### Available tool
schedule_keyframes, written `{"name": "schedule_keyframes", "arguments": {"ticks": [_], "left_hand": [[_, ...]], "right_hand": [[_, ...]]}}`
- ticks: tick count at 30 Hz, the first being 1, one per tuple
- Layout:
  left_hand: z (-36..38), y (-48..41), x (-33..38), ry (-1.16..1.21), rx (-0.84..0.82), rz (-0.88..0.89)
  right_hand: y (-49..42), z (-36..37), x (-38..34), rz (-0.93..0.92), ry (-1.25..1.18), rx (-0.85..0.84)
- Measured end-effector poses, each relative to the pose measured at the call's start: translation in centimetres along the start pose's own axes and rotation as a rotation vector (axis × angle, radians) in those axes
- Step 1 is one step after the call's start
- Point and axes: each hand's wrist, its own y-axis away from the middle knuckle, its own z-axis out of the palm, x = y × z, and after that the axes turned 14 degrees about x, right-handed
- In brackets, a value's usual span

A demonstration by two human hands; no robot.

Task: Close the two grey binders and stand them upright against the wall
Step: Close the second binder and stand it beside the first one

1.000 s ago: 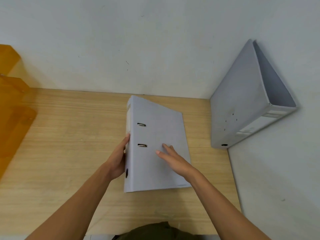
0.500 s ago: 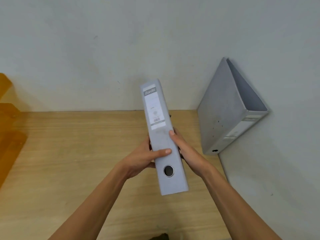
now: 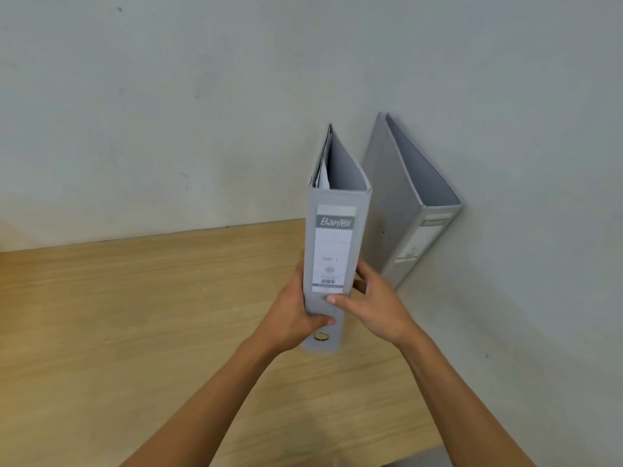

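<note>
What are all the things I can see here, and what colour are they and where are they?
Held binder: one, grey with a white label on its spine, upright in both hands, near the middle of the picture.
Second binder: one, grey, standing in the corner, to the right of the held one, touching the wall.
Table: one, light wood, under everything.
Wall: pale grey-white, behind the table and along its right side.
Left hand: one, gripping the left side of the held binder low down, thumb across the spine.
Right hand: one, gripping the right side of the held binder, thumb on the spine.
</note>
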Motion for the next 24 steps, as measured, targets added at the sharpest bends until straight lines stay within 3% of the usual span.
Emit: {"name": "schedule_keyframes", "arguments": {"ticks": [10,16,24], "left_hand": [[5.4,-3.0,-3.4,-0.111,-0.109,-0.037],[7.5,-5.9,-2.6,-0.148,-0.088,0.008],[8.8,-9.2,-2.2,-0.175,-0.067,-0.008]], "right_hand": [[0.7,-1.5,6.1,0.152,0.021,0.148],[-0.5,-2.0,6.4,0.185,0.069,0.366],[-2.7,-2.9,7.4,0.363,-0.053,0.486]]}}
